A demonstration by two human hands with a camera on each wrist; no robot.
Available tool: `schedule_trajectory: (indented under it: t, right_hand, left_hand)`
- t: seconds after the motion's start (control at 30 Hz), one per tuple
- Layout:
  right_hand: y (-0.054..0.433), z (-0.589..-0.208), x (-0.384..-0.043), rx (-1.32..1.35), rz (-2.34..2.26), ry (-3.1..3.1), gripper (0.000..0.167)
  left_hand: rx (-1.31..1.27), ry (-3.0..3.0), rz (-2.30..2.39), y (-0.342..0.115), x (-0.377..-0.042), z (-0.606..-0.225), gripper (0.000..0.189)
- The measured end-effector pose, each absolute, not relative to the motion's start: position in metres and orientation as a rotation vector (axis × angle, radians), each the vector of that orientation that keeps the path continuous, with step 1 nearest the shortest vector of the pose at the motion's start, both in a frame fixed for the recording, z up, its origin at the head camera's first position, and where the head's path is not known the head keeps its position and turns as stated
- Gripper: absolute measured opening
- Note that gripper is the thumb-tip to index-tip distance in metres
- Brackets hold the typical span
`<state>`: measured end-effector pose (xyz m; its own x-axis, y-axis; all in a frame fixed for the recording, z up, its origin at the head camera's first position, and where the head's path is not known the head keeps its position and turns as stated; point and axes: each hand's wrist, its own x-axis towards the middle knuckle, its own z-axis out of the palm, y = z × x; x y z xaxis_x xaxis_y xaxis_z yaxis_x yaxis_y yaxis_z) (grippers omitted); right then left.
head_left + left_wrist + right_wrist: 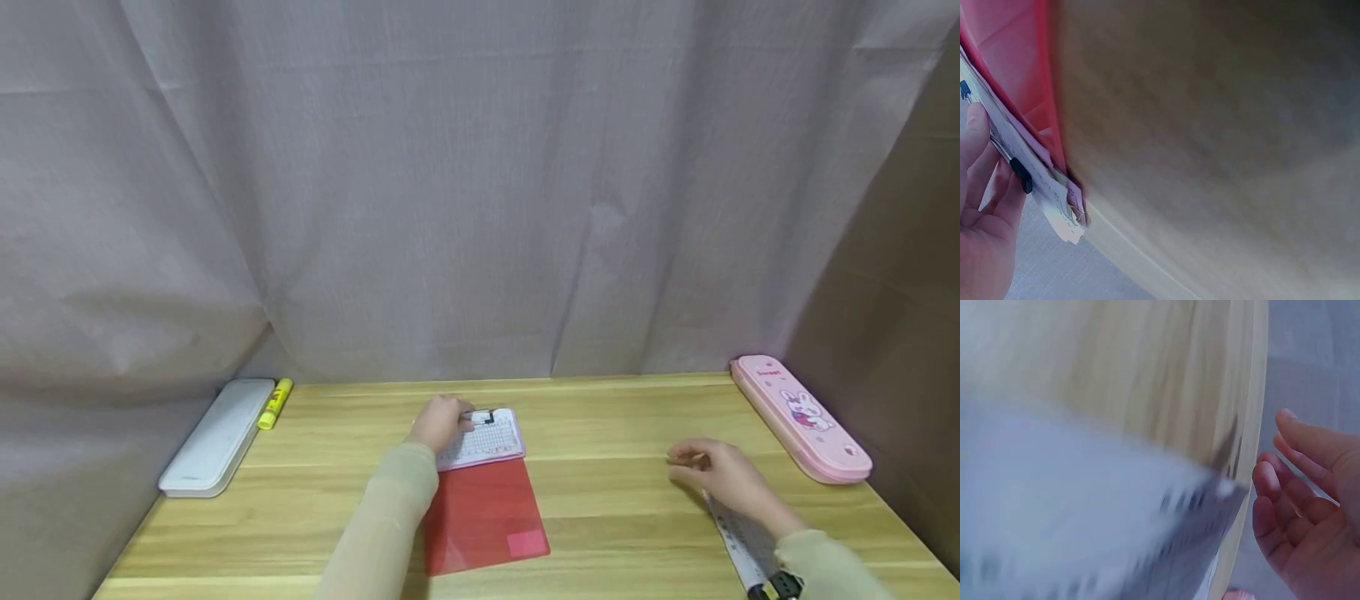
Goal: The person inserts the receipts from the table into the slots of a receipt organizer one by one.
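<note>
My left hand [441, 423] is at the metal clip [480, 417] of a small pink-edged clipboard [491, 442], which bears a stack of gridded paper sheets. In the left wrist view, the thumb presses on the silver clip [999, 147] with black ends, and the fingers curl at its other side. Under the clipboard's near edge lies a translucent red folder [483, 508]. To the right, my right hand [720, 475] holds nothing, its fingers loosely bent. A printed sheet of paper [731, 542], blurred in the right wrist view, is beneath that hand and wrist.
A white case [217, 437] stands at the table's left edge, with a yellow glue stick [275, 404] beside it. At the right edge lies a pink rabbit pencil case [802, 421]. Grey cloth [480, 208] hangs behind the wooden table [600, 542].
</note>
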<state>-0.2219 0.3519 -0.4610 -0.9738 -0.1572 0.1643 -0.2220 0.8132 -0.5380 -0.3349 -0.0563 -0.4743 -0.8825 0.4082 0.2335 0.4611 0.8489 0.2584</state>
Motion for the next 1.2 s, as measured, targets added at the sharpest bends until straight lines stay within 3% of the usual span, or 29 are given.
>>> schedule_trajectory:
  t: [0.3, 0.47, 0.77, 1.2]
  right_hand:
    - [0.376, -0.465, -0.213, 0.335, 0.7, -2.751, 0.018]
    - [0.397, -0.47, -0.212, 0.442, 0.572, -2.644, 0.025]
    - [0.424, -0.466, -0.201, 0.357, 0.363, -2.844, 0.039]
    - [0.424, -0.468, -0.201, 0.281, 0.368, -2.934, 0.042]
  left_hand:
    - [-0.671, -2.862, -0.477, -0.056, -0.334, -0.472, 0.025]
    - [-0.662, -2.879, -0.478, -0.055, -0.334, -0.471, 0.025]
    - [-0.648, -2.876, -0.464, -0.055, -0.335, -0.476, 0.024]
    - [-0.663, -2.857, -0.465, -0.057, -0.335, -0.477, 0.023]
